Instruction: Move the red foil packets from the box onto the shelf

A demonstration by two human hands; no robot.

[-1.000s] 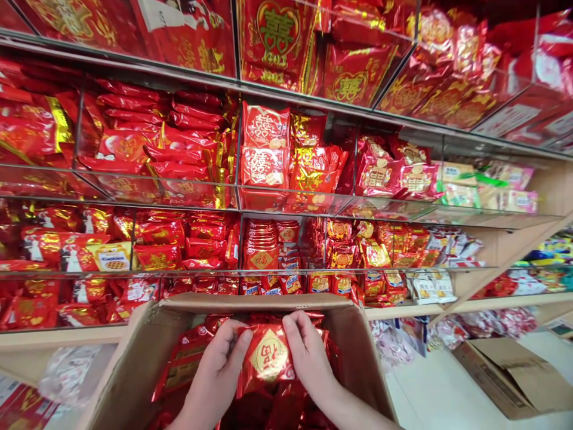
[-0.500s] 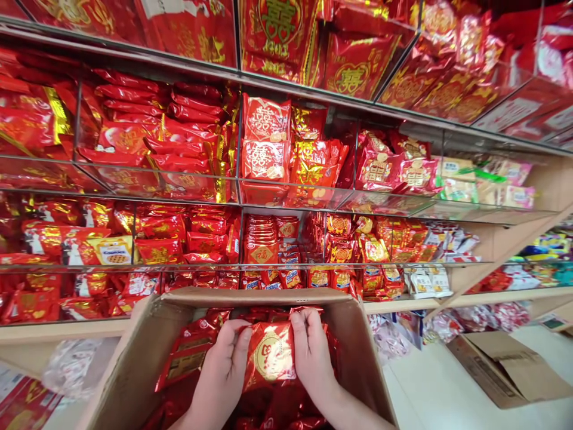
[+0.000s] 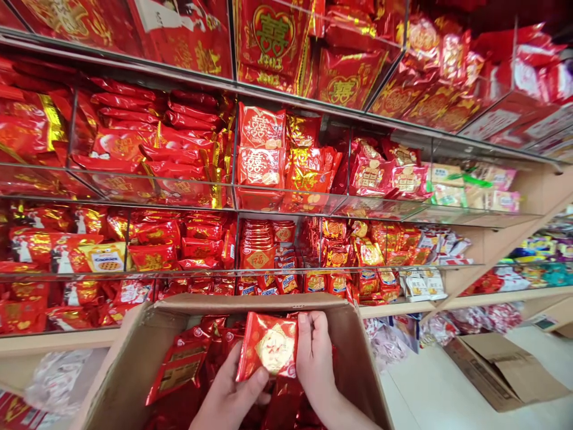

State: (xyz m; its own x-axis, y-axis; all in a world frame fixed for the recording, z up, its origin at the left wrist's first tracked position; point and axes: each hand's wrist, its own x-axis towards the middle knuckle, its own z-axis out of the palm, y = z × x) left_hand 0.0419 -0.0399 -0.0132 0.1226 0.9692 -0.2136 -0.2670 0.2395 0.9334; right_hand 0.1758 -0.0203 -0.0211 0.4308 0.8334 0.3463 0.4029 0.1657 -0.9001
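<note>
A red packet with a shiny gold emblem (image 3: 270,347) is held up over an open cardboard box (image 3: 129,352). My left hand (image 3: 235,385) grips its lower left, thumb on the front and fingers behind. At the packet's right edge, my right hand (image 3: 314,358) pinches it, fingers closed together. Below and around my hands, more red packets (image 3: 179,364) fill the box; one with a gold-brown panel lies at the left inside.
Shelves with clear-fronted compartments of red packets (image 3: 262,167) rise beyond the box. A yellow cookie packet (image 3: 107,258) sits at the left. On the floor at the right lies another cardboard box (image 3: 505,364); clear plastic bags (image 3: 60,379) are under the shelves.
The held packet has been raised slightly and its front shows more fully. My left hand has shifted down to its lower corner, thumb now on the front. The view has shifted a little.
</note>
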